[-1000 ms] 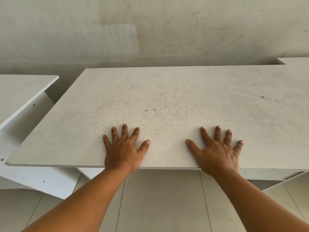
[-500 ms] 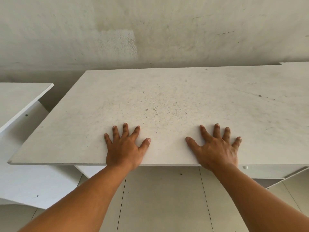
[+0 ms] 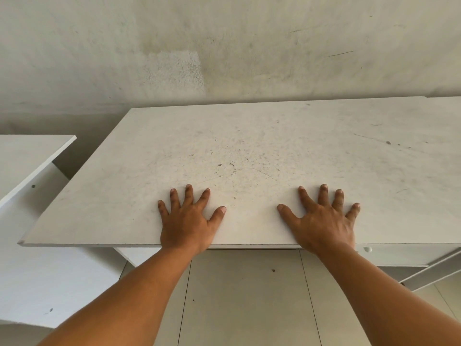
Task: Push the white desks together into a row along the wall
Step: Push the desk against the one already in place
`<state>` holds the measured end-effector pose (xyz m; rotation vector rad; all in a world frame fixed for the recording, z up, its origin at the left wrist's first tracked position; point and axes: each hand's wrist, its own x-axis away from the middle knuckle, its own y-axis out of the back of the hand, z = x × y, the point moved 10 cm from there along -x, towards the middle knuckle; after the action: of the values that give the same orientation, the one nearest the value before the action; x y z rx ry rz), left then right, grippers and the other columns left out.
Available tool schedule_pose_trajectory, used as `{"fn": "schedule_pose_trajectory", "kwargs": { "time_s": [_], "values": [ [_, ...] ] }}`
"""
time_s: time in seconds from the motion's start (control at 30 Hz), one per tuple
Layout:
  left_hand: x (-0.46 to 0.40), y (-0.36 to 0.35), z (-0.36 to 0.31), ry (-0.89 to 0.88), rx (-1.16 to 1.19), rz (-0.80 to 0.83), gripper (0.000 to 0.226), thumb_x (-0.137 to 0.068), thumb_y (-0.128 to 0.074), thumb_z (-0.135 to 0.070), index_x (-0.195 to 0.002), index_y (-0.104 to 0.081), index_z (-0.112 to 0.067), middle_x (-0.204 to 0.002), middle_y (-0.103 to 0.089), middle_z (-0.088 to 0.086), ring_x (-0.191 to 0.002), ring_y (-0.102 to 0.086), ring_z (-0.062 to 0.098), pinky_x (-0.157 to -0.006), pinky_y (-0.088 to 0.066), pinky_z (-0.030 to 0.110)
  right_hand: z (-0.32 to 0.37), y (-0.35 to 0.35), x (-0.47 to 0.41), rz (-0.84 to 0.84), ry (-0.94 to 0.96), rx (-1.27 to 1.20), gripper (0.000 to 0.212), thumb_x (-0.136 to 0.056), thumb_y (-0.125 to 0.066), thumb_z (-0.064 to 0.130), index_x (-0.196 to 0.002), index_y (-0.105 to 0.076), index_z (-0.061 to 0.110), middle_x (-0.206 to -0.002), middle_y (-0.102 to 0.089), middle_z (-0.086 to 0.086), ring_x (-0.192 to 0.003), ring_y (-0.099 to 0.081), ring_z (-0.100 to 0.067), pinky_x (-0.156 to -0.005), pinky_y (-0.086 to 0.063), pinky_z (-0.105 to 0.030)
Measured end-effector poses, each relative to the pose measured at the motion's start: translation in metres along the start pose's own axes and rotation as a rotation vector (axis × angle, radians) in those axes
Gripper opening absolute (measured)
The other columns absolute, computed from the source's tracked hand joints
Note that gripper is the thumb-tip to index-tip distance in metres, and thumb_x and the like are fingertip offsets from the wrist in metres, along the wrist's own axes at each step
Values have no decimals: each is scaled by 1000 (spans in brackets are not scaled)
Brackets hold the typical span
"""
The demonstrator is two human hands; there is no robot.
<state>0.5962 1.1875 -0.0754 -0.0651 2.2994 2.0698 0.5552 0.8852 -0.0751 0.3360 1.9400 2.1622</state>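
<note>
White laminate, scuffed and speckled with dark marks, covers the tabletop (image 3: 249,151) of the middle desk, which fills most of the view with its far edge at or just short of the grey plaster wall (image 3: 224,46); the angle does not show whether they touch. The left hand (image 3: 187,221) lies flat near the tabletop's near edge, fingers spread, its grip apart and clamped on nothing. The right hand (image 3: 321,221) lies flat the same way to the right of it, grip apart too, palm down on the surface. To the left a second white desk (image 3: 27,156) stands apart from the middle one, with a dark gap between them. At far right a sliver of a third desk top (image 3: 446,99) appears to meet the middle tabletop's far right corner. Pale floor tiles (image 3: 244,295) show beneath the forearms.
</note>
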Motion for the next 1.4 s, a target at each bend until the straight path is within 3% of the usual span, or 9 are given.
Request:
{"fn": "schedule_pose_trajectory", "kwargs": {
  "time_s": [0.7,0.97,1.17,1.27,1.4],
  "values": [
    [-23,-2,-6,-6,-59,74,77,-82,-1,-79,-149,-7,-41,-161,-4,4,-145,6,36,-115,2,60,5,5,-22,61,-13,-11,90,-74,3,89,-151,0,43,-163,6,-6,-146,16,-34,-112,10,-63],
    [-20,1,-17,16,-99,135,73,-86,0,-69,-149,-14,-37,-160,-13,7,-144,-7,39,-115,-11,57,1,2,-24,129,35,-78,92,-72,-1,90,-151,2,43,-162,13,-6,-145,22,-34,-110,17,-63],
    [2,13,-101,-96,73,93,63,-95,-20,-58,-148,-28,-26,-158,-23,4,-146,-12,27,-118,-13,46,-28,11,-23,164,286,-153,81,-85,-19,78,-153,-6,36,-163,10,-1,-146,19,-23,-118,13,-46],
    [11,17,-180,-210,190,77,76,-85,-11,-65,-146,-33,-26,-157,-24,1,-146,-13,22,-117,-11,39,-74,21,-16,114,394,-198,74,-91,-20,71,-153,-11,32,-163,2,1,-147,12,-13,-119,10,-38],
    [16,11,-288,-346,261,97,77,-83,-8,-65,-147,-29,-27,-159,-16,-2,-146,-6,16,-116,-4,32,-156,31,-19,57,347,-234,70,-93,-18,70,-152,-14,33,-163,-2,1,-148,11,-14,-118,9,-40]
  ]
}}
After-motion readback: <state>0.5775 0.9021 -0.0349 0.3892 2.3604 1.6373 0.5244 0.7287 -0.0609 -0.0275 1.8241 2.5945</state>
